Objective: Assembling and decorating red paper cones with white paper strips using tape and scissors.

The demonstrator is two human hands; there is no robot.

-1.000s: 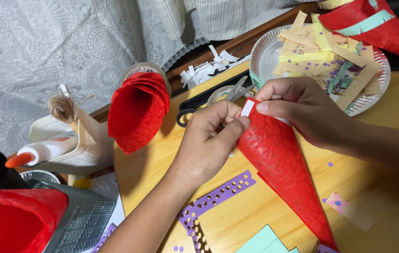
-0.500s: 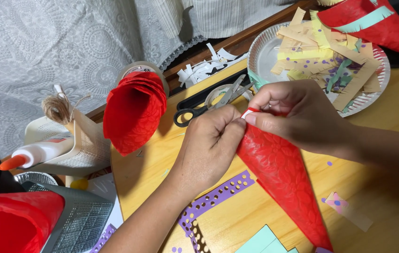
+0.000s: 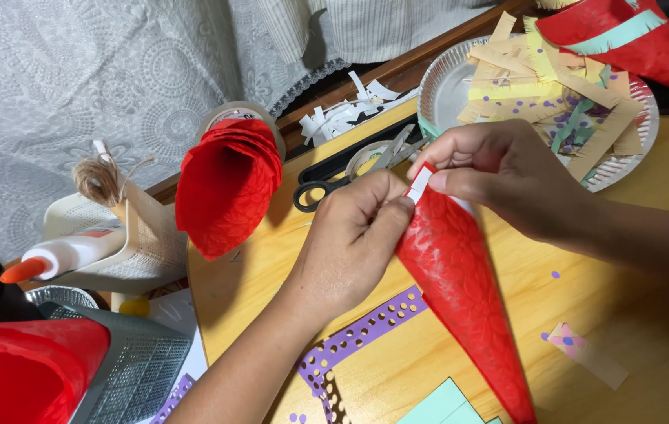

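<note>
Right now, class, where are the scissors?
In the head view, the scissors lie at the table's far edge, just beyond the left hand, between the stacked red cones and paper plate.

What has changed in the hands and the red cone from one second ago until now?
Little changed. Both hands stayed at the wide end of the red paper cone: the left hand kept pinching its edge, and the right hand kept its fingertips on the white strip, with only small finger shifts. The cone's tip stayed pointing toward the person. The scissors, paper plate and stacked red cones did not move.

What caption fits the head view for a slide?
Both hands, left hand and right hand, pinch the top of a red paper cone over a wooden table.
</note>
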